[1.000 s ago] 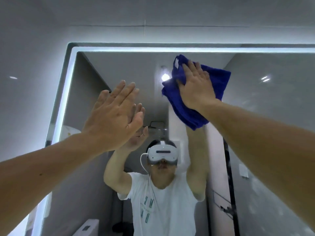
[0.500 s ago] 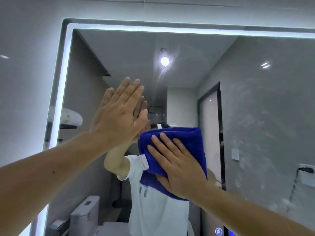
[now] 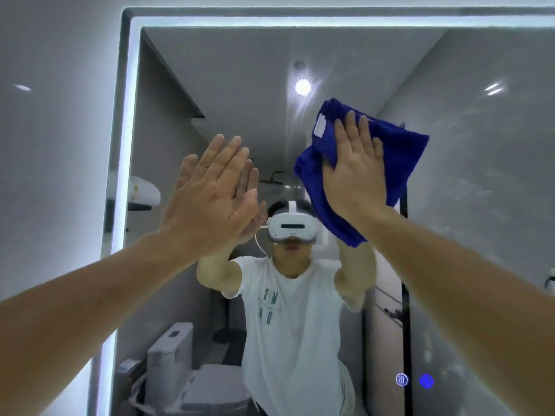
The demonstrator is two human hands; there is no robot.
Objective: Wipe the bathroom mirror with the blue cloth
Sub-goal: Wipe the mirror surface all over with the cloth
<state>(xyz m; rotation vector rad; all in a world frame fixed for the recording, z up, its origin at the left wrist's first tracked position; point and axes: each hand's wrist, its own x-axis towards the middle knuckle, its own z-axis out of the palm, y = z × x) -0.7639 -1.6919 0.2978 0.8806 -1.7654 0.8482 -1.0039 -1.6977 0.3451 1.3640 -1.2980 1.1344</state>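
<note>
The soft, limp blue terry cloth (image 3: 387,151) lay flattened under the right hand (image 3: 354,172), fingers spread, against the slippery lit-edged glass mirror (image 3: 480,205); the left hand (image 3: 207,199) pressed flat.

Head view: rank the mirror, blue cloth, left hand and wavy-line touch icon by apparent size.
1. mirror: fills most of the frame.
2. blue cloth and left hand: they look alike, and the right hand covers part of the cloth, so unranked.
3. touch icon: smallest.
</note>
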